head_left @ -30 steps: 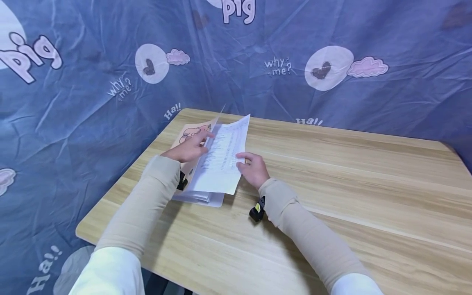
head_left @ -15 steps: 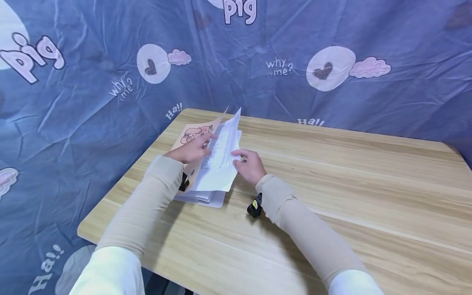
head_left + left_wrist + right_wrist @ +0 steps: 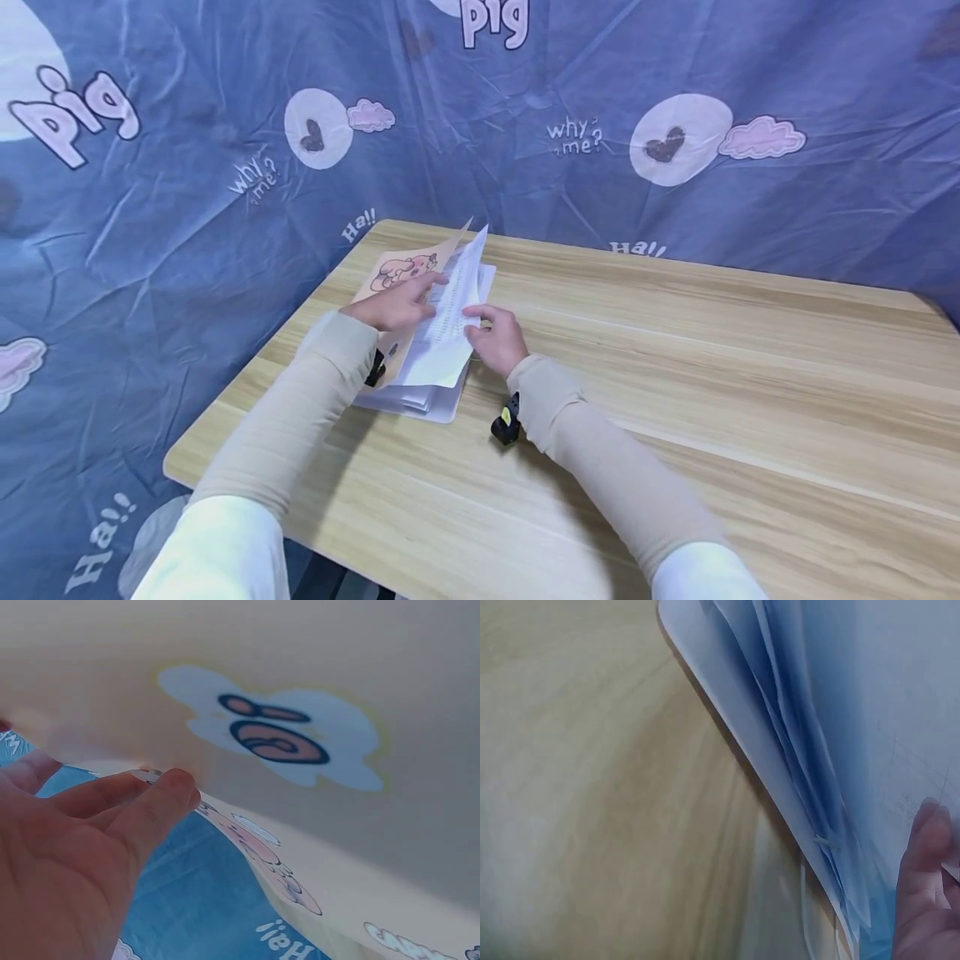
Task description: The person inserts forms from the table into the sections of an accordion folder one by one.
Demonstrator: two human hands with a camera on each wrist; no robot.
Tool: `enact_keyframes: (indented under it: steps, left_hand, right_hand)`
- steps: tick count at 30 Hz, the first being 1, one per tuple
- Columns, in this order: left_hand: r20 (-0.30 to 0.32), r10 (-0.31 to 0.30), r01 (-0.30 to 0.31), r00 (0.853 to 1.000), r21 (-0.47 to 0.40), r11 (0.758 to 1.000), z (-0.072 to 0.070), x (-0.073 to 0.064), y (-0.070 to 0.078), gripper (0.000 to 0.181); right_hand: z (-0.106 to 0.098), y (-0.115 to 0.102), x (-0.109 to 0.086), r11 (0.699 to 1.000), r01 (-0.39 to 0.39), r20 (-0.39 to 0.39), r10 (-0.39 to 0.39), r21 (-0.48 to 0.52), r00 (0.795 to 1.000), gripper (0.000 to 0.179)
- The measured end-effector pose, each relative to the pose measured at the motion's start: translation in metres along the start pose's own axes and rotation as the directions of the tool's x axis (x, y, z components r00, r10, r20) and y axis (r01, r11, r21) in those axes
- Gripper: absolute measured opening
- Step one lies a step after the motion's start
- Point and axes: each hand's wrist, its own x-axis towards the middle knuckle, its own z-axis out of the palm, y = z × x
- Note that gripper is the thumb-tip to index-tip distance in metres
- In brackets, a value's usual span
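Note:
A folder with a peach cartoon cover lies partly opened toward the table's left side. My left hand pinches the raised cover near its edge; in the left wrist view the thumb and fingers meet at that edge. Inside is a printed sheet, lifted and bent, with rows of small text. The right hand holds this sheet's right edge between thumb and fingers. Beneath, more papers rest on the pale back cover. In the right wrist view the thumb lies against the sheet.
The wooden table extends far to the right. Behind and left of it hangs a blue printed curtain. A black wrist camera sits under the right wrist, close over the tabletop. A thin white cord hangs by the folder's edge.
My right hand has moved left, folding the sheet's right side inward toward the cover and uncovering the pale back cover at right. The left hand still holds the front cover, shifted slightly right.

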Motion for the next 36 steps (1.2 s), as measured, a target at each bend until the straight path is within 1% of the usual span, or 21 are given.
enact_keyframes:
  steps: [6,17,23,27,32,36]
  left_hand:
    - [-0.002,0.002,-0.002,1.000,0.002,1.000,-0.001,0.000,0.000,0.055]
    - [-0.010,0.001,-0.001,1.000,0.013,1.000,0.000,0.000,0.000,0.056]
    - [-0.018,0.012,-0.012,1.000,0.018,1.000,0.000,0.000,0.000,0.055]
    - [-0.022,-0.006,0.006,1.000,0.023,1.000,0.000,0.000,0.001,0.053]
    - [-0.023,-0.027,0.027,0.999,0.027,0.999,0.001,0.000,0.001,0.053]
    - [-0.032,-0.004,0.005,0.999,0.016,1.000,0.001,0.000,0.000,0.054]
  right_hand:
    - [0.010,0.000,0.003,1.000,-0.003,-0.006,0.003,-0.009,1.000,0.032]
    - [0.028,-0.002,0.008,0.997,0.018,-0.050,-0.022,-0.077,0.998,0.030]
    - [0.037,-0.005,0.013,0.997,0.025,-0.041,-0.029,-0.078,0.999,0.032]
    - [0.042,-0.006,0.015,0.996,0.011,-0.030,-0.014,-0.083,0.999,0.033]
    - [0.049,-0.006,0.019,0.994,0.019,-0.013,-0.021,-0.103,1.000,0.034]
    - [0.053,-0.007,0.021,0.991,0.032,-0.008,-0.033,-0.130,0.999,0.034]
